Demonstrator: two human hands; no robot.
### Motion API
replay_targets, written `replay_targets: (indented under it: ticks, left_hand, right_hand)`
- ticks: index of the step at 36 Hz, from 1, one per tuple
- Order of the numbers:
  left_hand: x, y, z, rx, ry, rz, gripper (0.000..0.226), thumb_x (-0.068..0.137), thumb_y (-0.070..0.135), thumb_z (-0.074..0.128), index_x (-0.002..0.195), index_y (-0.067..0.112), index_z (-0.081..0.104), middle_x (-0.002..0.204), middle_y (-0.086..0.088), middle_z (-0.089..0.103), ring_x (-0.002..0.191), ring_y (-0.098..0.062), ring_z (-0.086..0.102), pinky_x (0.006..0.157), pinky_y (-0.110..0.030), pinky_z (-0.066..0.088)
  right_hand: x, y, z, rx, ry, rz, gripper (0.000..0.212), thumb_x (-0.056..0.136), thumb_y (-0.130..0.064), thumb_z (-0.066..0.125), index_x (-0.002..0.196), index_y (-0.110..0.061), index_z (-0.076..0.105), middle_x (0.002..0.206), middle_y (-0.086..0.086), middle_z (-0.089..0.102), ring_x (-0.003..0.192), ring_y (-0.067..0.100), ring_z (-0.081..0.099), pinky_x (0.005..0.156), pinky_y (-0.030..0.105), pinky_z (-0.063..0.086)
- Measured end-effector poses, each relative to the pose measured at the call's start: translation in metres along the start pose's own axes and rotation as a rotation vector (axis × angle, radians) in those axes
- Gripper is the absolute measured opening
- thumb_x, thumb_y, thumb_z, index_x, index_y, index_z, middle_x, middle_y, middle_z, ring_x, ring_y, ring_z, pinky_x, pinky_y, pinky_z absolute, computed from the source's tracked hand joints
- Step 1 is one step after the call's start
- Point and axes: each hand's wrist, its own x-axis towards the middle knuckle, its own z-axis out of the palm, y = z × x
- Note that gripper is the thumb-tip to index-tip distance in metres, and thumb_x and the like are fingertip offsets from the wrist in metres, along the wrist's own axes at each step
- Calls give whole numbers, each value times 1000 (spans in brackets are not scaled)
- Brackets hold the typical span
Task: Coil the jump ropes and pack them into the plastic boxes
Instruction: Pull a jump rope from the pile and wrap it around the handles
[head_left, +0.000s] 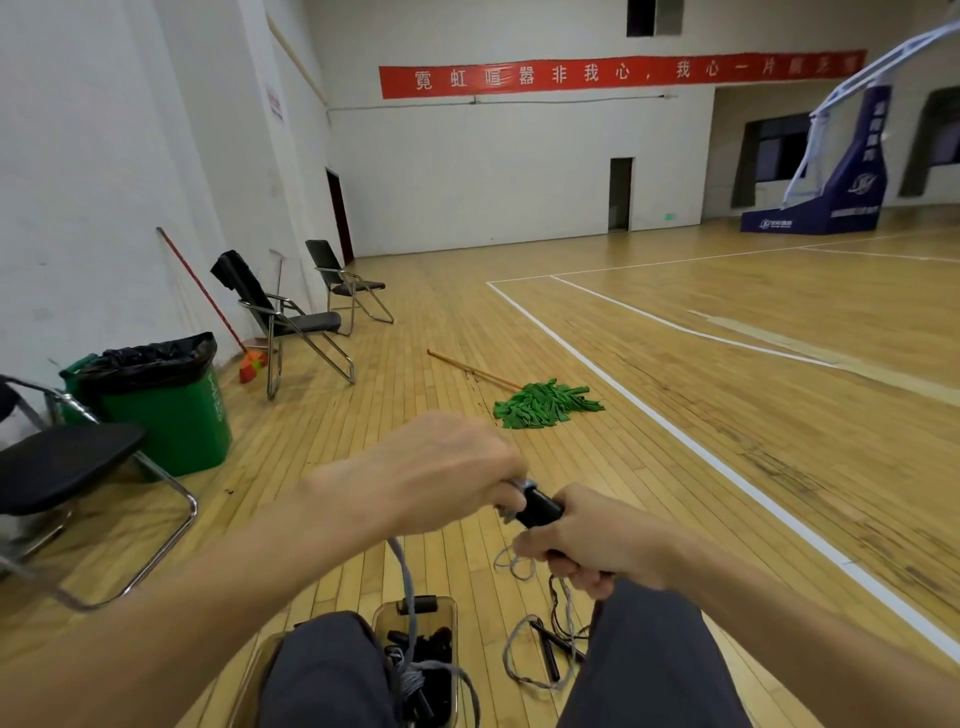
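Two hands up in front, close together above the knees. Grips a black handle (537, 508) in the curled right hand (589, 543); pinches the grey rope (408, 582) at the handle's top end with the left hand (441, 467), fingers curled, back of hand to camera. From the left hand, rope down into the plastic box (382, 623) between the knees, more black handles and rope inside. Second box (257, 675) half hidden behind the left knee. One more jump rope (545, 652) loose on the floor by the right knee. Behind: three chairs (291, 317), one green bin (171, 415), one mop (545, 404), one broom (252, 364).
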Motion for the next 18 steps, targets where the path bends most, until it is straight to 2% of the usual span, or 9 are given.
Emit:
replay_targets:
  ticks: [3, 5, 9, 11, 14, 18]
  left_hand:
    - [0, -10, -3, -36, 20, 31, 32, 102, 48, 43, 99, 24, 63, 90, 10, 58, 83, -7, 51, 77, -28, 48]
    - [1, -16, -2, -117, 17, 36, 32, 98, 51, 49, 98, 24, 66, 89, 13, 58, 81, -3, 49, 75, -23, 44]
    - [4, -24, 1, -358, -13, 11, 26, 91, 48, 63, 98, 25, 73, 85, 19, 55, 84, 8, 48, 67, -12, 32]
    - [5, -28, 3, -483, -16, 9, 22, 90, 44, 67, 97, 26, 75, 82, 18, 57, 81, 5, 50, 67, -11, 33]
    - [4, -31, 7, -672, -48, 25, 14, 91, 35, 69, 95, 23, 76, 73, 21, 60, 69, 2, 52, 66, -11, 37]
    - [2, -31, 12, -929, -111, 46, 14, 94, 15, 68, 101, 6, 75, 73, 21, 64, 68, 2, 58, 64, -10, 42]
  right_hand:
    - [-7, -8, 6, -73, -99, 33, 26, 95, -21, 66, 78, -12, 48, 56, -2, 44, 43, 12, 33, 42, 23, 28]
    - [-10, -13, 10, -127, -138, 45, 31, 95, -24, 66, 73, -15, 47, 56, -3, 42, 44, 12, 32, 44, 23, 27]
    - [-18, -21, 17, -256, -148, 17, 28, 96, -28, 65, 80, -13, 49, 57, -2, 43, 45, 13, 34, 45, 24, 31]
    - [-23, -24, 18, -290, -145, -10, 27, 96, -29, 65, 84, -11, 50, 57, -2, 44, 45, 13, 36, 45, 24, 33]
    - [-29, -26, 16, -306, -168, -33, 28, 96, -28, 67, 79, -13, 51, 54, -3, 45, 43, 12, 37, 46, 24, 34]
    - [-37, -28, 18, -291, -235, -92, 33, 95, -24, 67, 68, -15, 50, 50, -4, 45, 41, 13, 37, 47, 27, 34]
